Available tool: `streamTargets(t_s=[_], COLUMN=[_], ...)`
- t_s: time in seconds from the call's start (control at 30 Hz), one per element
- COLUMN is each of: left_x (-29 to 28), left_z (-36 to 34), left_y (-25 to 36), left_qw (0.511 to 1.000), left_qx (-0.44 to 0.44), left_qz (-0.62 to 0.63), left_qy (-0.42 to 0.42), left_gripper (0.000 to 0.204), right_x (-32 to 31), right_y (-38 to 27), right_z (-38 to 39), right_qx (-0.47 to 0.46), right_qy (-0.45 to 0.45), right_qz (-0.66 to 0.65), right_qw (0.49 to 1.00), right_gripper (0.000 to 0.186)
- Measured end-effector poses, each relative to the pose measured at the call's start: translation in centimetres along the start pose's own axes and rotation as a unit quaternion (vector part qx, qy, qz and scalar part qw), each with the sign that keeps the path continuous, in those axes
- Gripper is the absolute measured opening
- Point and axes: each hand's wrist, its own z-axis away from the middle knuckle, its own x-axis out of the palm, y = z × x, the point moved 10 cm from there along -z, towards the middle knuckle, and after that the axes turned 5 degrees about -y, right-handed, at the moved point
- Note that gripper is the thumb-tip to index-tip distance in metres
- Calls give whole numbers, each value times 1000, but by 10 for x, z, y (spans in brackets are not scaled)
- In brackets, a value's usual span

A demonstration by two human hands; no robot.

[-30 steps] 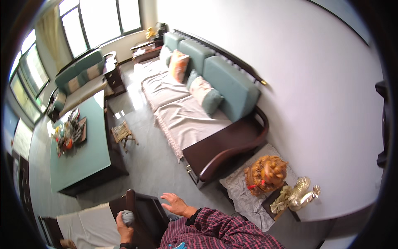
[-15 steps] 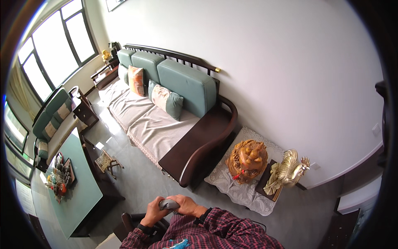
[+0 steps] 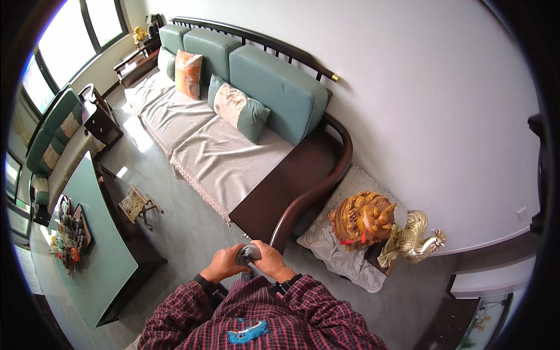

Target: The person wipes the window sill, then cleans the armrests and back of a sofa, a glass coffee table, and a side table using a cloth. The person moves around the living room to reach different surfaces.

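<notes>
Sofa: ahead of both hands, its near arm just beyond the right hand in view. Coffee table: well to the left of the hands. Carved orange ornament and gold rooster: right of the hands; a wide swing of the right elbow could, in my judgement, knock either. Left hand and right hand: together before the body, both gripping the grey cloth. Risk: uneven pull or loosened fingers could drop the bunched cloth floorward.
</notes>
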Motion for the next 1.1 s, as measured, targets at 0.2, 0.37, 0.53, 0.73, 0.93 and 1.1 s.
streamTargets(t_s=[0.2,0.37,0.53,0.73,0.93,1.1], left_x=[6,6,-13,30,131,79], left_z=[-53,-118,-208,-303,-272,-277], left_y=[-45,-71,-65,-84,-149,-140], left_qw=[998,996,994,985,949,979], left_qx=[-35,-48,-20,-12,-140,-129], left_qz=[-9,-52,-106,-146,-232,-148], left_qy=[-53,-47,32,95,-159,62], left_gripper=[38,41,63,72,107,86], right_x=[11,-46,-142,-236,-267,-272], right_y=[32,91,181,259,307,333], right_z=[-17,-58,-92,-114,-131,-155], right_qx=[33,39,117,156,271,304], right_qy=[-65,-27,243,413,421,435], right_qz=[-104,-97,-16,96,117,29], right_qw=[992,994,963,892,858,847], right_gripper=[80,88,56,40,60,82])
